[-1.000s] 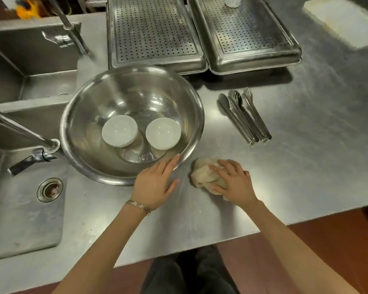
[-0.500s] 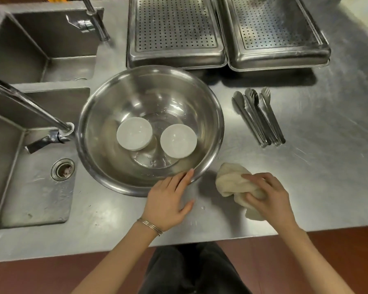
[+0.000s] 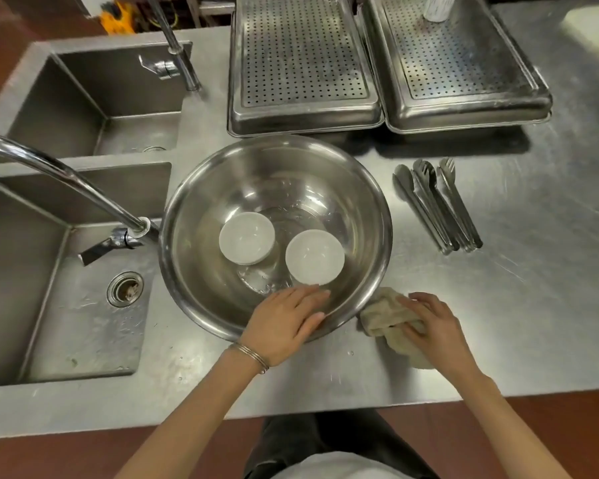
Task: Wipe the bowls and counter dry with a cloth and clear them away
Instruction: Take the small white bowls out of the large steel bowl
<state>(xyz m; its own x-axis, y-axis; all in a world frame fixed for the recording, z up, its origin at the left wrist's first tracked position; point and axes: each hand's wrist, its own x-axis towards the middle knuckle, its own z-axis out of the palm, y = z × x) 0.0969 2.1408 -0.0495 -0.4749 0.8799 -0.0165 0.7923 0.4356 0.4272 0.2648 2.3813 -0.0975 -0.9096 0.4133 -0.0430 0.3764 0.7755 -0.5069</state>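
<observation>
Spillage is the main risk. Large round stainless-steel mixing bowl (image 3: 374, 202) sits on the brushed steel worktop (image 3: 533, 305), close beside the near steel sink basin (image 3: 49, 305), with what looks like water pooled in its base. One small round white bowl (image 3: 246, 237) and a second white bowl (image 3: 314, 257) sit loose inside, near each other but apart.

Left hand (image 3: 284, 319) lies over the near rim, fingers almost straight down the inside wall, thumb at the rim edge. It steadies the bowl; no firm grip. Right hand (image 3: 433, 323) has its fingers curled on a beige bunched cloth (image 3: 384, 316), pressing it to the worktop just beside the mixing bowl's near-right side.

If the left hand tilts or drags the mixing bowl, the white bowls likely slide, knock together and chip, and water runs onto the worktop. Wet steel under a flat hand probably slips, so the bowl could skid toward the sink. A wide sweep right could knock the steel tongs and serving utensils (image 3: 436, 205), now well apart from the cloth.
</observation>
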